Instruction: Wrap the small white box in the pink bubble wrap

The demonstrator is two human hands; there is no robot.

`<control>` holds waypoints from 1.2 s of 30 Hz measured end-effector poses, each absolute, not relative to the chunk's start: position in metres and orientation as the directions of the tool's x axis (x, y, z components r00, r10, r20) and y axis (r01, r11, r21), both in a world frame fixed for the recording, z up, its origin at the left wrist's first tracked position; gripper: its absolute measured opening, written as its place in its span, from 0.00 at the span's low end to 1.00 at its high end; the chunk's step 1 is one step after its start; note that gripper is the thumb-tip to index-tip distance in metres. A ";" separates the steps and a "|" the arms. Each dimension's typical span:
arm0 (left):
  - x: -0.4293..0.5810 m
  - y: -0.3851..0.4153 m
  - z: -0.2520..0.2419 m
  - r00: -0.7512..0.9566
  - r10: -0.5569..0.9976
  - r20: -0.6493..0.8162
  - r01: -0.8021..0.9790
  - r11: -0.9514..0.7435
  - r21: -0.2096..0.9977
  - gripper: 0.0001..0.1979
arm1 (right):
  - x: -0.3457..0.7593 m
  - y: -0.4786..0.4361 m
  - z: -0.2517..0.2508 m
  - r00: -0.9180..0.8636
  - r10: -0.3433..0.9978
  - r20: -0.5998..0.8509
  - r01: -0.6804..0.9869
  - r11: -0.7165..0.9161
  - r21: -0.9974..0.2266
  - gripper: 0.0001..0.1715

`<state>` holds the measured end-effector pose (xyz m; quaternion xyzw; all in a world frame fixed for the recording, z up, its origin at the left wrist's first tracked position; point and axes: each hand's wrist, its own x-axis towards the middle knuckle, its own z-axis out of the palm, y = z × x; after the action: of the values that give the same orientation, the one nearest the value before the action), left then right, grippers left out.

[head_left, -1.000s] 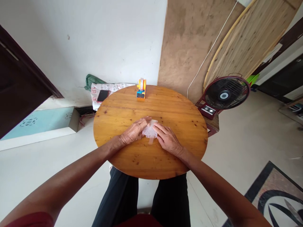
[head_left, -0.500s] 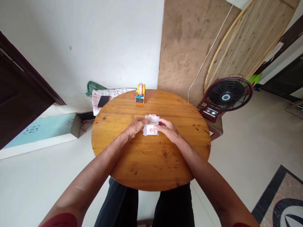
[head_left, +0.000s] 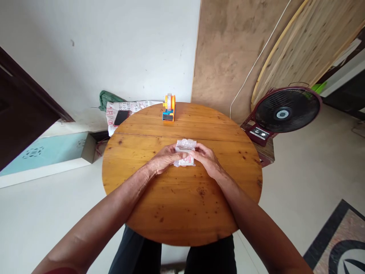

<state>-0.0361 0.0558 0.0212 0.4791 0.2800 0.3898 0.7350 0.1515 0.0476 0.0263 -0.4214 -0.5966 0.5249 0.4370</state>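
A small white box with red print (head_left: pixel 186 160), partly covered in bubble wrap (head_left: pixel 186 144), is between my hands over the middle of the round wooden table (head_left: pixel 176 205). My left hand (head_left: pixel 166 157) grips its left side, the thumb lying across the front. From the right, my right hand (head_left: pixel 207 158) holds the other side, its thumb tip close to the left thumb. Fingers behind the package are partly hidden. The wrap rises in a flap above the box.
An orange and blue tape dispenser (head_left: pixel 169 108) stands at the table's far edge. Behind the left edge, a phone (head_left: pixel 121 118) lies on a printed white sack (head_left: pixel 111 110). To the right, a dark red fan (head_left: pixel 282 112) stands on a wooden stool (head_left: pixel 264 152).
My left thumb has moved from the package's upper left onto its front, near the right thumb. The wrap now covers more of the box's face. The view has shifted slightly.
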 end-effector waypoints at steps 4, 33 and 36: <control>-0.037 0.053 0.023 0.518 0.855 -0.027 -0.299 0.210 0.931 0.26 | 0.151 0.044 0.029 -0.275 0.955 0.112 0.071 0.136 -0.988 0.24; -0.033 0.046 0.028 0.531 0.844 -0.076 -0.290 0.266 0.920 0.25 | 0.154 0.035 0.040 -0.168 0.833 0.527 0.405 0.546 -0.734 0.11; -0.032 0.045 0.028 0.532 0.843 -0.078 -0.264 0.253 0.931 0.24 | 0.152 0.036 0.040 -0.162 0.806 0.570 0.385 0.583 -0.715 0.08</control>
<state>-0.0317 0.0448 0.0275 0.4803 0.3015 0.3781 0.7318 0.1522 0.0357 0.0402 -0.4060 -0.7329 0.2087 0.5044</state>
